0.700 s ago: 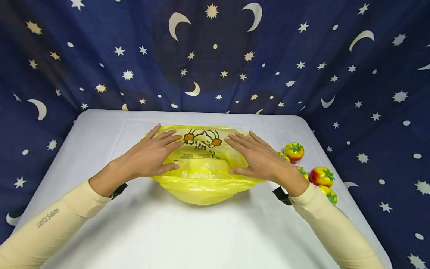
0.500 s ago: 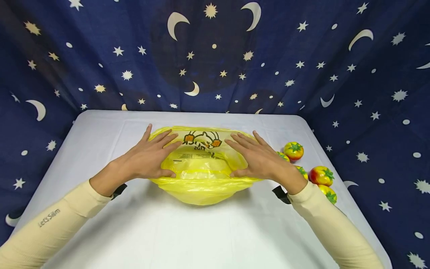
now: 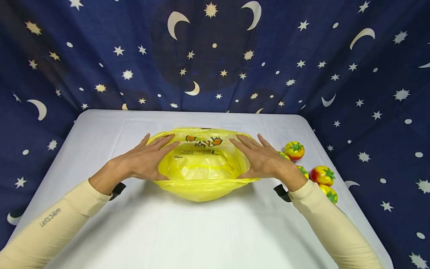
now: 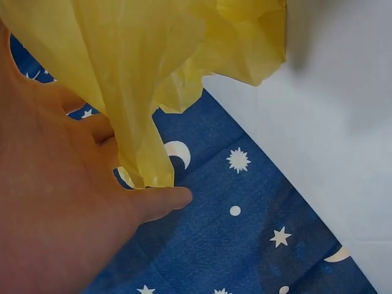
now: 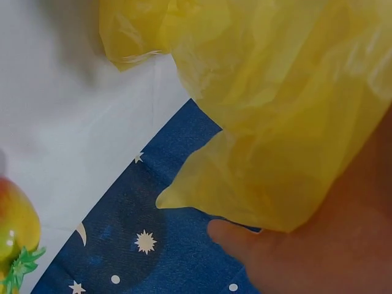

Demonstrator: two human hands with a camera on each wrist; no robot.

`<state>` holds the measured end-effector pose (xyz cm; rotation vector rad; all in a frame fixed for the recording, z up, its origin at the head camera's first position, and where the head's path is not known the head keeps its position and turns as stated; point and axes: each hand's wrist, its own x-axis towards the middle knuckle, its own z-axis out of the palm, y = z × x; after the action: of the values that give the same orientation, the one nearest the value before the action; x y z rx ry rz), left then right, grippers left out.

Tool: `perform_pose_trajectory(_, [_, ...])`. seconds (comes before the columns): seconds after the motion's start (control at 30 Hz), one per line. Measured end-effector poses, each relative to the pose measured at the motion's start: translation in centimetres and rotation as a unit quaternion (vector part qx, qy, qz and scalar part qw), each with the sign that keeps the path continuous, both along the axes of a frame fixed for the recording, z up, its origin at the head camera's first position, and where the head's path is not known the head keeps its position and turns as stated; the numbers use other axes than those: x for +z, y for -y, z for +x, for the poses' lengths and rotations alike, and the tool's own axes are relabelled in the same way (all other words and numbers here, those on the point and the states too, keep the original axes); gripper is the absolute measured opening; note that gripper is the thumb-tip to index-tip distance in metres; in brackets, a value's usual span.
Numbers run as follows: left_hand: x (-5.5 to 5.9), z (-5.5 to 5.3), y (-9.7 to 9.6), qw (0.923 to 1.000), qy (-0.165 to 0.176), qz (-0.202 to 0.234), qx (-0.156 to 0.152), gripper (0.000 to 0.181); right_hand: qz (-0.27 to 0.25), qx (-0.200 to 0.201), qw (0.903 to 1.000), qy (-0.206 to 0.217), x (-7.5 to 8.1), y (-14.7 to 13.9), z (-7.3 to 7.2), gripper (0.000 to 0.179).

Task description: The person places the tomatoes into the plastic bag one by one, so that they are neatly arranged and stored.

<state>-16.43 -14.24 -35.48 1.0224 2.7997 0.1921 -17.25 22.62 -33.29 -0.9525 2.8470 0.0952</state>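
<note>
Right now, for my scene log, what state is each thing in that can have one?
Yellow bag: mouth open, wrinkled.
Left grip: thumb and fingers spread, at bag.
Right grip: thumb and fingers spread, at bag.
Table: covered with white cloth.
Red-and-yellow fruits: resting on table, some partly hidden.
Curtain: hanging, creased.

The bag point(image 3: 201, 190) is yellow, the fruits point(image 3: 320, 175) red, yellow and green, the curtain point(image 3: 215, 61) navy with pale stars point(image 3: 249, 55).

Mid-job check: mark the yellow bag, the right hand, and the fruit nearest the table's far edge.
Yellow bag point(image 3: 202, 190): head view, on its front outer wall below the rim.
Right hand point(image 3: 263, 161): head view, on the back of the hand.
Fruit point(image 3: 293, 153): head view, on its side below the green leaves.
</note>
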Motion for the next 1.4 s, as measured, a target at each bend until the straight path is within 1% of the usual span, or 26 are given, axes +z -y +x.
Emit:
perform_pose_trajectory(0.13, [-0.1, 0.0, 0.0, 1.0000, 0.009, 0.000, 0.002, 0.110, 0.008, -0.004, 1.0000, 0.005, 0.1, 0.0, 0.0, 0.115])
perform_pose_trajectory(0.33, [0.1, 0.0, 0.1, 1.0000, 0.003, 0.002, 0.006, 0.110, 0.002, -0.002, 1.0000, 0.003, 0.2, -0.1, 0.3, 0.115])
perform_pose_trajectory(0.43, [0.2, 0.2, 0.0, 0.9999, -0.007, 0.009, 0.007, 0.107, -0.003, -0.001, 1.0000, 0.002, 0.2, -0.1, 0.3, 0.115])
perform_pose_trajectory(0.6, [0.3, 0.5, -0.3, 0.9988, -0.042, 0.025, 0.002, 0.101, -0.023, -0.003, 0.9997, -0.008, 0.3, 0.0, 0.4, 0.115])
perform_pose_trajectory(0.83, [0.6, 0.7, -0.5, 0.9964, -0.075, 0.038, 0.000, 0.097, -0.063, 0.013, 0.9976, -0.028, 0.9, 0.2, 0.5, 0.111])
perform_pose_trajectory(1.07, [0.6, 0.8, -0.3, 0.9926, -0.111, 0.048, -0.009, 0.093, -0.073, 0.020, 0.9963, -0.041, 1.3, 0.2, 0.6, 0.108])
perform_pose_trajectory(1.2, [0.7, 0.8, -0.3, 0.9904, -0.124, 0.058, -0.018, 0.091, -0.076, 0.022, 0.9959, -0.045, 1.3, 0.2, 0.7, 0.108])
perform_pose_trajectory(1.4, [0.9, 1.0, -0.3, 0.9899, -0.125, 0.063, -0.022, 0.089, -0.077, 0.025, 0.9953, -0.054, 1.7, 0.2, 0.9, 0.108])
